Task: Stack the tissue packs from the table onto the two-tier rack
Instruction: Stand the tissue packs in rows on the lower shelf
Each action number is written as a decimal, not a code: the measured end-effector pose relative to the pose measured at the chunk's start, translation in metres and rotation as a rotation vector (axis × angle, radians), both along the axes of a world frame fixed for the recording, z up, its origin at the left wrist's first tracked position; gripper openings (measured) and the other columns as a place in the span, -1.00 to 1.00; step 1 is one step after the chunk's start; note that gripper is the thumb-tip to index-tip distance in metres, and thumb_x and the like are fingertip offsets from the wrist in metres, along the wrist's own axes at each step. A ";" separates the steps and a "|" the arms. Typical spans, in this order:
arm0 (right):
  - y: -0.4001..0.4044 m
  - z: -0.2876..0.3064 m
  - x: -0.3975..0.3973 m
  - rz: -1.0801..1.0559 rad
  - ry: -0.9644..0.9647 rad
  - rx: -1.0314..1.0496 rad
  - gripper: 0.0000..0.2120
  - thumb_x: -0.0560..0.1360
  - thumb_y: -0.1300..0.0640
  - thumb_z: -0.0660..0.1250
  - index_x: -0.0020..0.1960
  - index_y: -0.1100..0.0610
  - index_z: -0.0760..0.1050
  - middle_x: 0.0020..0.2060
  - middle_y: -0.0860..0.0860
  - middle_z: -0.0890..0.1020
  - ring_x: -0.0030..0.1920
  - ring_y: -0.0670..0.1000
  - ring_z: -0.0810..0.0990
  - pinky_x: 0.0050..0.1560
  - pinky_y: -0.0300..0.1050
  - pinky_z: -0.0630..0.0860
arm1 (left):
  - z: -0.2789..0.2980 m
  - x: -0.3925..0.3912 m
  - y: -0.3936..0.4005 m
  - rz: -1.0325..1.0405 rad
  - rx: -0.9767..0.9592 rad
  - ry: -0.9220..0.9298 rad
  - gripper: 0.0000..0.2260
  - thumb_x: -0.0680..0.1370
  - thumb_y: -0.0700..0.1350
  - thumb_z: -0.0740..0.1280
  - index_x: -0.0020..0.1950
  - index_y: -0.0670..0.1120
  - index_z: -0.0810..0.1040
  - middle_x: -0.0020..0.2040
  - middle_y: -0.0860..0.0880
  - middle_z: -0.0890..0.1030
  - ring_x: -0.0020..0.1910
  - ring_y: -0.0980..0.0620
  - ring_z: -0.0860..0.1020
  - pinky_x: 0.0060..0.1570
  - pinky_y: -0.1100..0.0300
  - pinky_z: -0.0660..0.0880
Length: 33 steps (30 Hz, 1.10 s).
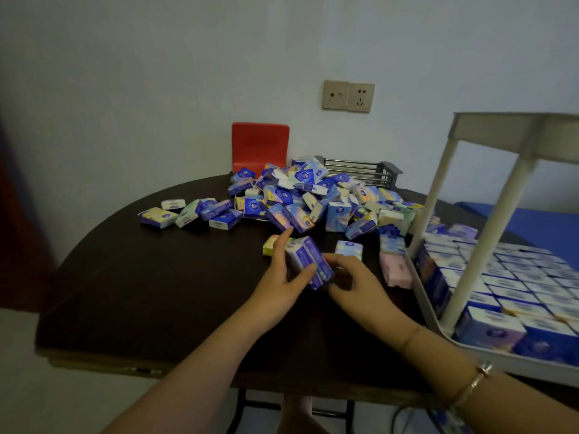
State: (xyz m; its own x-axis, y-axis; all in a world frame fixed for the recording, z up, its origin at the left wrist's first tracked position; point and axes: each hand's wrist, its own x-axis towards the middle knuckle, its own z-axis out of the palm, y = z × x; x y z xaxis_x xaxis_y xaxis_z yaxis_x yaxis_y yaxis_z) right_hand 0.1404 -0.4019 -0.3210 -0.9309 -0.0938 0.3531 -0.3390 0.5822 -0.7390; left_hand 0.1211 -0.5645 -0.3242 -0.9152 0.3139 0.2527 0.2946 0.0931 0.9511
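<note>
A heap of small blue, white and purple tissue packs covers the far middle of the dark round table. Both hands hold a short stack of tissue packs above the table's centre: my left hand grips its left side with thumb and fingers, and my right hand curls round its lower right end. The white two-tier rack stands at the right; its lower tier is filled with rows of packs, and its upper tier is seen only from below.
A yellow pack and a pale blue pack lie just beyond my hands, and a pink pack leans by the rack. A red chair and a metal wire basket stand behind the heap by the wall.
</note>
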 end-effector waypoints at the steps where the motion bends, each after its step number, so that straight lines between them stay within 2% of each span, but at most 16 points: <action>1: 0.000 0.000 0.001 0.033 -0.028 -0.024 -0.47 0.40 0.43 0.27 0.23 -0.05 0.44 0.14 0.00 0.51 0.14 -0.12 0.49 0.19 -0.36 0.40 | -0.001 0.000 0.000 -0.001 -0.021 0.029 -0.37 0.56 -0.05 0.31 0.51 0.19 0.03 0.24 0.38 0.31 0.25 0.26 0.44 0.25 0.29 0.39; 3: 0.001 0.001 0.003 0.068 -0.054 -0.010 -0.40 0.35 0.51 0.20 0.24 -0.02 0.45 0.14 0.02 0.51 0.14 -0.13 0.46 0.19 -0.44 0.37 | -0.002 0.001 0.000 0.028 -0.049 0.080 -0.44 0.55 -0.05 0.33 0.45 0.19 0.15 0.16 0.49 0.23 0.22 0.32 0.41 0.19 0.38 0.39; 5: 0.003 0.001 0.000 0.038 -0.038 0.073 -0.42 0.35 0.49 0.19 0.24 0.02 0.49 0.14 0.02 0.50 0.16 -0.12 0.41 0.15 -0.51 0.28 | -0.005 -0.001 0.001 0.079 -0.064 0.114 -0.55 0.53 -0.06 0.36 0.32 0.23 0.27 0.15 0.43 0.30 0.20 0.28 0.43 0.18 0.34 0.42; 8: 0.010 0.000 -0.014 -0.137 0.084 0.201 -0.54 0.48 0.30 0.23 0.32 -0.04 0.43 0.21 0.04 0.43 0.26 0.00 0.34 0.22 -0.28 0.23 | -0.011 -0.004 0.000 0.105 -0.110 0.128 -0.59 0.50 -0.01 0.40 0.21 0.34 0.32 0.20 0.25 0.42 0.25 0.11 0.44 0.26 0.03 0.44; 10: 0.017 0.000 -0.028 -0.259 0.045 0.309 -0.50 0.56 0.09 0.21 0.47 -0.10 0.21 0.39 0.09 0.30 0.40 0.09 0.23 0.34 -0.11 0.21 | -0.010 -0.003 0.001 0.089 -0.100 0.107 -0.58 0.50 -0.03 0.40 0.19 0.36 0.31 0.25 0.18 0.42 0.26 0.12 0.43 0.26 0.01 0.44; 12: 0.023 -0.001 -0.038 -0.306 -0.117 0.445 -0.45 0.59 -0.10 0.12 0.52 -0.14 0.03 0.52 0.10 0.10 0.50 0.16 0.07 0.45 0.06 0.09 | -0.009 -0.001 0.001 0.064 -0.077 0.099 -0.54 0.50 -0.07 0.40 0.23 0.33 0.30 0.33 0.13 0.38 0.28 0.17 0.42 0.28 0.06 0.44; 13: 0.023 -0.003 -0.041 -0.309 -0.197 0.507 -0.46 0.58 -0.16 0.08 0.52 -0.13 0.03 0.53 0.10 0.04 0.51 0.17 0.04 0.47 0.09 0.06 | -0.008 -0.001 0.001 0.050 -0.082 0.101 -0.50 0.50 -0.08 0.41 0.29 0.32 0.28 0.38 0.12 0.35 0.31 0.18 0.39 0.30 0.07 0.42; 15: 0.021 -0.004 -0.036 -0.286 -0.240 0.545 -0.48 0.57 -0.19 0.09 0.48 -0.05 0.18 0.51 0.12 0.11 0.47 0.16 0.18 0.44 0.07 0.18 | -0.009 -0.001 0.000 0.019 -0.091 0.091 -0.38 0.48 -0.09 0.43 0.39 0.33 0.21 0.45 0.15 0.27 0.39 0.20 0.30 0.36 0.09 0.36; 18: 0.017 -0.001 -0.018 -0.254 -0.090 0.432 -0.70 0.52 -0.08 0.27 0.16 0.05 0.35 0.24 0.07 0.39 0.17 0.07 0.47 0.16 -0.02 0.46 | -0.011 -0.004 -0.001 0.026 -0.096 0.061 -0.21 0.44 -0.12 0.48 0.47 0.32 0.08 0.48 0.15 0.25 0.43 0.18 0.27 0.38 0.08 0.33; 20: 0.017 0.001 -0.007 -0.271 -0.028 0.439 -0.75 0.48 0.06 0.36 0.03 0.07 0.31 0.09 0.04 0.40 0.06 0.04 0.48 0.06 -0.06 0.47 | -0.011 -0.005 0.000 0.066 -0.134 0.038 -0.15 0.39 -0.10 0.52 0.52 0.18 0.07 0.45 0.09 0.34 0.39 0.13 0.36 0.35 0.06 0.37; 22: 0.018 0.003 0.004 -0.278 -0.016 0.434 -0.71 0.43 0.18 0.37 -0.02 0.08 0.26 0.03 0.05 0.36 0.02 0.04 0.42 -0.02 -0.13 0.39 | -0.009 -0.004 0.000 0.096 -0.178 0.020 -0.24 0.38 -0.08 0.53 0.47 0.04 0.20 0.37 0.05 0.43 0.32 0.12 0.43 0.29 0.14 0.41; 24: 0.019 0.004 0.013 -0.245 -0.032 0.348 -0.64 0.38 0.24 0.37 0.01 0.08 0.23 0.04 0.06 0.32 0.04 0.01 0.36 -0.08 -0.24 0.28 | -0.006 0.000 0.000 0.097 -0.199 0.022 -0.38 0.38 -0.09 0.53 0.37 0.01 0.33 0.30 0.07 0.48 0.26 0.14 0.46 0.22 0.22 0.43; 26: 0.018 0.011 0.025 -0.206 -0.059 0.170 -0.58 0.37 0.28 0.39 0.10 0.12 0.24 0.08 0.06 0.33 0.09 -0.02 0.35 -0.09 -0.34 0.27 | -0.005 0.005 -0.003 0.073 -0.176 0.022 -0.41 0.38 -0.12 0.53 0.34 0.02 0.37 0.27 0.08 0.50 0.25 0.15 0.48 0.20 0.24 0.45; 28: 0.017 0.023 0.040 -0.147 -0.062 -0.040 -0.57 0.41 0.30 0.37 0.20 0.14 0.27 0.08 -0.02 0.38 0.12 -0.08 0.41 -0.09 -0.42 0.37 | -0.001 0.016 -0.004 0.044 -0.134 0.008 -0.43 0.38 -0.12 0.53 0.32 0.06 0.38 0.24 0.12 0.52 0.22 0.19 0.50 0.14 0.31 0.47; 30: 0.017 0.038 0.059 -0.056 -0.048 -0.238 -0.58 0.46 0.34 0.34 0.24 0.13 0.27 0.06 -0.13 0.42 0.05 -0.20 0.49 -0.10 -0.46 0.46 | 0.007 0.033 -0.002 0.004 -0.084 0.003 -0.48 0.39 -0.12 0.51 0.27 0.11 0.39 0.18 0.16 0.55 0.16 0.22 0.54 0.06 0.37 0.50; 33: 0.022 0.057 0.084 0.055 -0.046 -0.410 -0.60 0.49 0.34 0.31 0.26 0.13 0.30 0.11 -0.11 0.48 -0.02 -0.35 0.55 -0.04 -0.40 0.53 | 0.022 0.060 0.007 -0.067 -0.040 0.038 -0.50 0.40 -0.12 0.49 0.26 0.13 0.39 0.18 0.12 0.58 0.15 0.19 0.56 0.06 0.32 0.53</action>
